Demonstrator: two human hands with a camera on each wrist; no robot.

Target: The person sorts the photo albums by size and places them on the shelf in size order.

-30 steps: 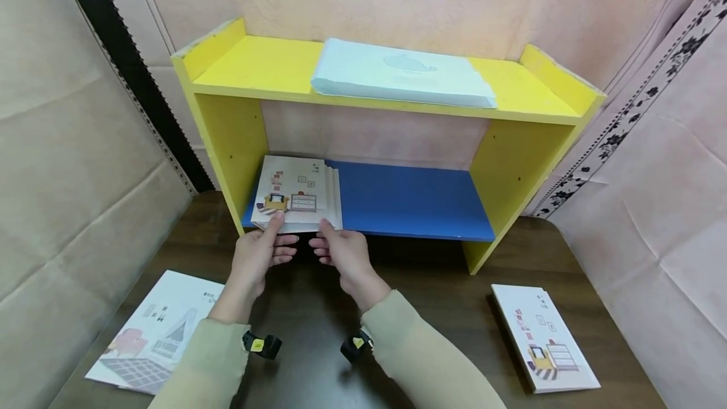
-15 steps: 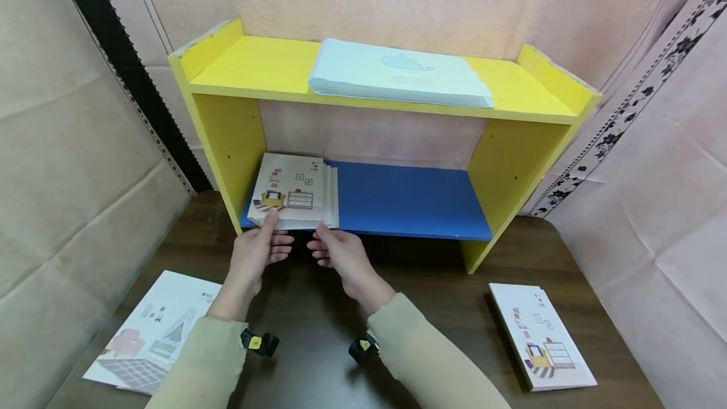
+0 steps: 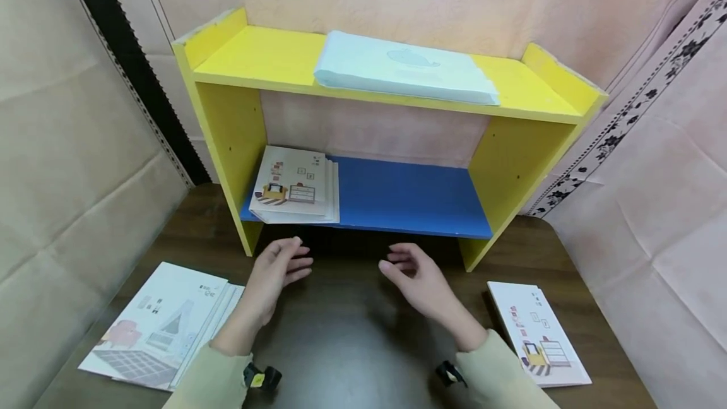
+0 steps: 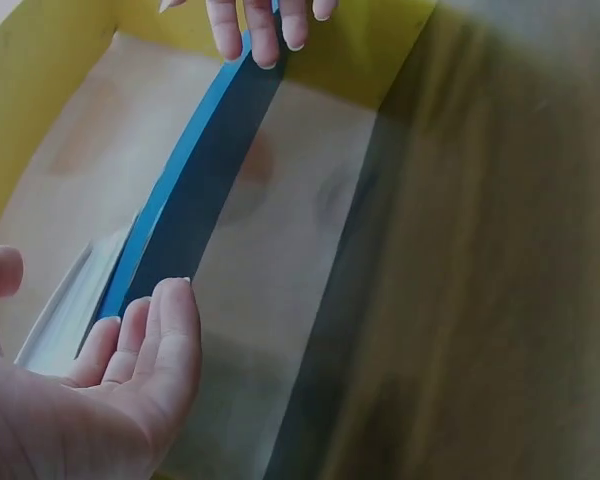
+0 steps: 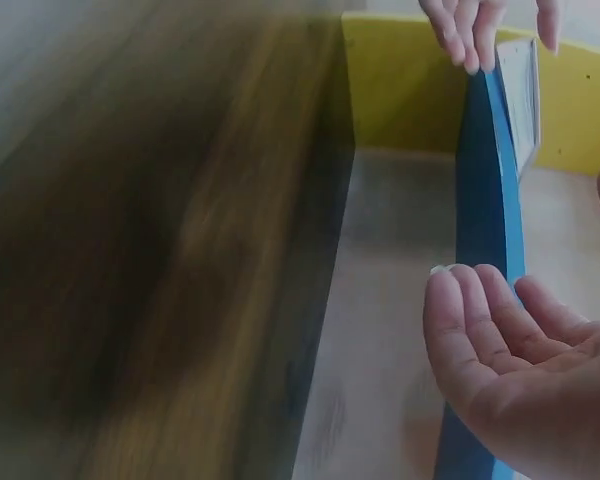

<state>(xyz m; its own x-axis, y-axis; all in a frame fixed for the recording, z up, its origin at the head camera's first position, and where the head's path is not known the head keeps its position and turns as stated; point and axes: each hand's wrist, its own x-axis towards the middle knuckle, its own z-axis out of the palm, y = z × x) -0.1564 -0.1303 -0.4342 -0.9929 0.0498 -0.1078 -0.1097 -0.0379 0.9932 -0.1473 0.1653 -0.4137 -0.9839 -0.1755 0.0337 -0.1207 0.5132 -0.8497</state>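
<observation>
A stack of white booklets [image 3: 292, 185] with a small furniture drawing on the cover lies at the left end of the blue shelf [image 3: 409, 194]. My left hand [image 3: 276, 273] hovers just below and in front of that stack, fingers loosely bent, touching nothing. Farther right, my right hand [image 3: 417, 279] is held over the table, thumb and fingers apart with nothing between them. The left wrist view shows the left palm [image 4: 120, 400] turned up near the stack's edge. In the right wrist view the right fingers [image 5: 485, 320] curve loosely near the shelf's front edge.
The yellow bookshelf [image 3: 227, 144] stands at the back of the dark wooden table [image 3: 346, 346], a pale blue packet [image 3: 406, 68] on its top board. Larger white booklets [image 3: 153, 327] lie at front left, and smaller white booklets [image 3: 539, 336] at front right.
Both hands have come off the stack on the blue shelf and drawn back toward the person. The right hand has also moved well to the right; the stack stays on the shelf.
</observation>
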